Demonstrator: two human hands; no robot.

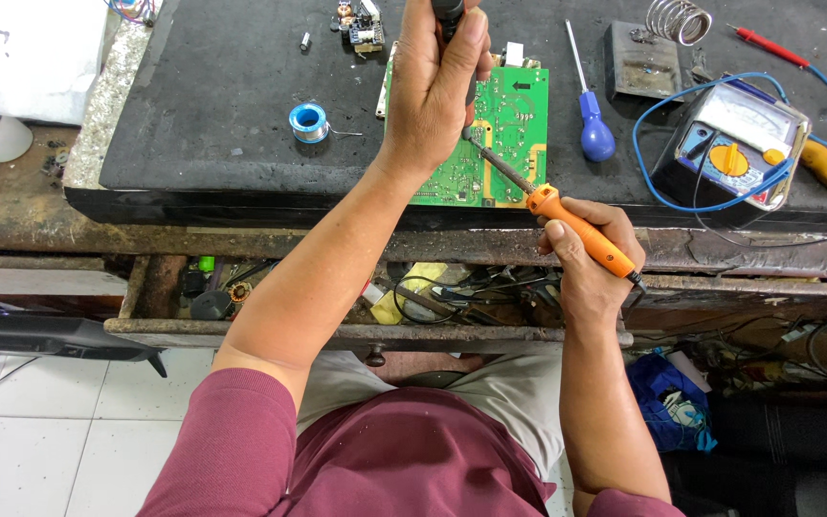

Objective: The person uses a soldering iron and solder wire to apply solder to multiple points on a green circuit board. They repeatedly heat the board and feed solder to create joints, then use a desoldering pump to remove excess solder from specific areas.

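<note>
Orange-handled soldering iron (581, 230) slanted, long axis running from lower right up to upper left, metal tip pointing up-left onto the green circuit board (509, 134), just under the left fingers. Right hand (591, 258) wrapped around the orange handle, fingers clenched tight on it, thumb laid along the top. Left hand (437, 81) above the tip, fingers closed around a dark, slim tool (449, 11), only partly visible, held upright over the board. One soldering iron, one large green board, one small board (364, 29) farther up beyond the left fingers. One blue spool of solder (308, 122) left of the left fingers. One blue-handled screwdriver (591, 120) right of the board, lying up-down. One meter (734, 144) with a blue lead farther right, on the black table (212, 96). Open drawer (270, 297) of clutter below both hands.
</note>
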